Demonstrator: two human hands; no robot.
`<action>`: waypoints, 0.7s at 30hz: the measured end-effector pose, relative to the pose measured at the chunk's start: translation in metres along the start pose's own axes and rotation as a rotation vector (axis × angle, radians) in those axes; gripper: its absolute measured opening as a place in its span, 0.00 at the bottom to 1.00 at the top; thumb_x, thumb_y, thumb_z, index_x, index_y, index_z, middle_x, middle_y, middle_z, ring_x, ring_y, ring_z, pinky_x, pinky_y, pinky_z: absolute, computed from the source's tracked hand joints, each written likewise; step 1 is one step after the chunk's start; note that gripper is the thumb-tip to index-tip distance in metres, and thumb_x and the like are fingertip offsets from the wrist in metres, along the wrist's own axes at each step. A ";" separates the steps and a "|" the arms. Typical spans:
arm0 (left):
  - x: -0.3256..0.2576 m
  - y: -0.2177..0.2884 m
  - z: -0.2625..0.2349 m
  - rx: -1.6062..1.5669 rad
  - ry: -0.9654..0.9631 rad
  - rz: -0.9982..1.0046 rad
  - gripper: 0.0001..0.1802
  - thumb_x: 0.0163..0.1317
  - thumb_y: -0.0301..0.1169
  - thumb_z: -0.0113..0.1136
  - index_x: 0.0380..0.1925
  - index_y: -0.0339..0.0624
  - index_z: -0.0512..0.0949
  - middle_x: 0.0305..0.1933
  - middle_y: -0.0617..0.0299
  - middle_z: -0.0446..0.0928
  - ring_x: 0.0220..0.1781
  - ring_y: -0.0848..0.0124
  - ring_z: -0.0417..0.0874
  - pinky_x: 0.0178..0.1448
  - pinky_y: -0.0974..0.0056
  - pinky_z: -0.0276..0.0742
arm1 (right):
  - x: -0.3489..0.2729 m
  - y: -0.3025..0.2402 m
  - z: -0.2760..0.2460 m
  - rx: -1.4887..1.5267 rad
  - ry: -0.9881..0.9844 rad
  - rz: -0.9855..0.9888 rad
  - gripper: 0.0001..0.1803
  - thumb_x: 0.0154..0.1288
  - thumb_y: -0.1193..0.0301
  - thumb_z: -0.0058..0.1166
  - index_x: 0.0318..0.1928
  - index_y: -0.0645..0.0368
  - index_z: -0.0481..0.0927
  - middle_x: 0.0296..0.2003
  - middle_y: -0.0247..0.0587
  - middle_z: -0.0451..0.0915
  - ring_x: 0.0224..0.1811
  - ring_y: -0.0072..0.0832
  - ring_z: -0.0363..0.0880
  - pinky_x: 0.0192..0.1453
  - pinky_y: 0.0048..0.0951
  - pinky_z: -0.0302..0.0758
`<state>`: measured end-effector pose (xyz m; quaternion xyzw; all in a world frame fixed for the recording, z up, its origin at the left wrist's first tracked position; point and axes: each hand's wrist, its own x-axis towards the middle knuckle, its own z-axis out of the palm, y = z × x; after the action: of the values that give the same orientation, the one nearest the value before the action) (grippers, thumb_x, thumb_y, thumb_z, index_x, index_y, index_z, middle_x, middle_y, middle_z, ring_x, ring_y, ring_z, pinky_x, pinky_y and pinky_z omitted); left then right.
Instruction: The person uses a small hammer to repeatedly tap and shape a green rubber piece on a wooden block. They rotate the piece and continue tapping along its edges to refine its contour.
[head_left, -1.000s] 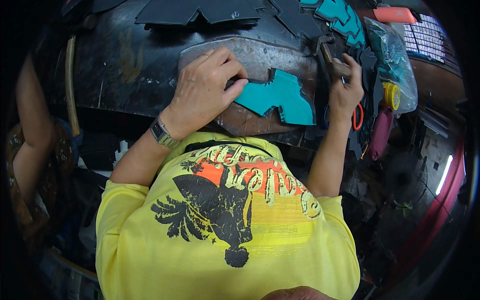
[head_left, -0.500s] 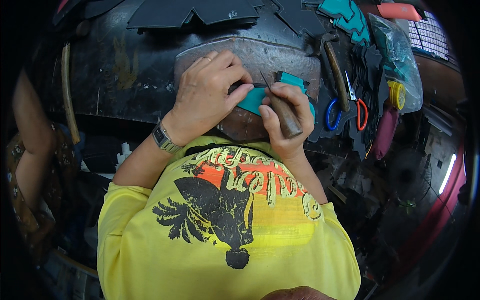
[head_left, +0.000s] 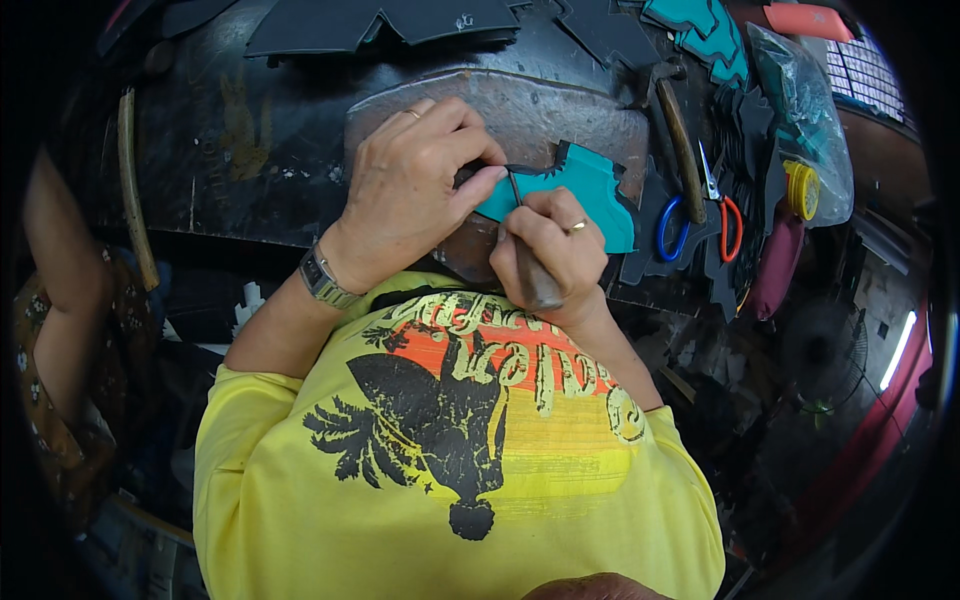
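A teal sheet piece with a notched black edge (head_left: pixel 590 190) lies on a worn dark slab (head_left: pixel 520 105) close to my body. My left hand (head_left: pixel 415 175) is closed on its left part, thumb and index finger pinching the black edge. Wrapped round the wooden handle of an awl (head_left: pixel 538 280) is my right hand (head_left: pixel 560 240). The awl's thin metal shaft slants up to the black edge, right beside my left fingertips. Whether its point touches or goes under the edge, I cannot tell.
To the right lie a hammer (head_left: pixel 678 140), scissors with blue and red handles (head_left: pixel 731 228), a yellow round container (head_left: pixel 802 190) and a clear plastic bag (head_left: pixel 812 125). Dark cut pieces (head_left: pixel 350 25) are stacked at the back. Another person's arm (head_left: pixel 65 290) is at far left.
My right hand has turned and moved left, bringing the awl's shaft to the black edge. More of the teal piece shows on the right. My left hand keeps its pinch.
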<state>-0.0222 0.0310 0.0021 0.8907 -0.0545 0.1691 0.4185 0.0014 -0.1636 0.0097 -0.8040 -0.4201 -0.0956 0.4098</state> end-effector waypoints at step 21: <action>0.000 0.000 0.002 0.049 0.002 0.041 0.07 0.56 0.30 0.74 0.36 0.50 0.90 0.38 0.67 0.83 0.42 0.65 0.84 0.47 0.60 0.81 | 0.000 -0.002 -0.001 0.064 0.091 0.113 0.13 0.50 0.86 0.64 0.38 0.63 0.82 0.31 0.47 0.81 0.32 0.36 0.84 0.37 0.31 0.79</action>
<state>-0.0220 0.0301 0.0007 0.8992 -0.0682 0.1798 0.3931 0.0005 -0.1638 0.0114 -0.8077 -0.3579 -0.0953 0.4587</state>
